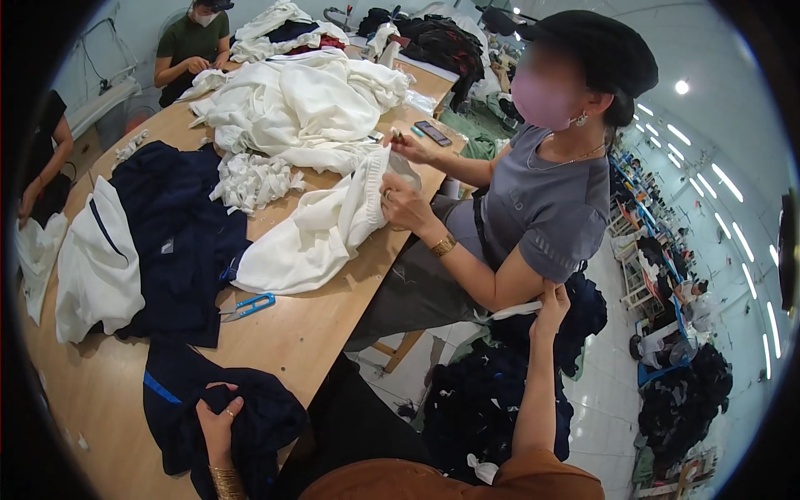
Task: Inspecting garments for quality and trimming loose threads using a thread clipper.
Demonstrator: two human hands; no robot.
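Note:
My left hand, with a ring and a gold bracelet, is closed on a dark navy garment bunched at the table's near edge. A bright blue stripe shows on that garment's left part. Out to the right, my raised right hand has its fingers pinched together beside a co-worker's elbow. A narrow white fabric strip runs leftward from those fingers. Blue-handled thread snips lie on the table beyond my left hand.
A co-worker at my right handles a white garment. White garments, navy garments and white scraps cover much of the wooden table. Dark cloth is heaped on the floor. Another person works opposite.

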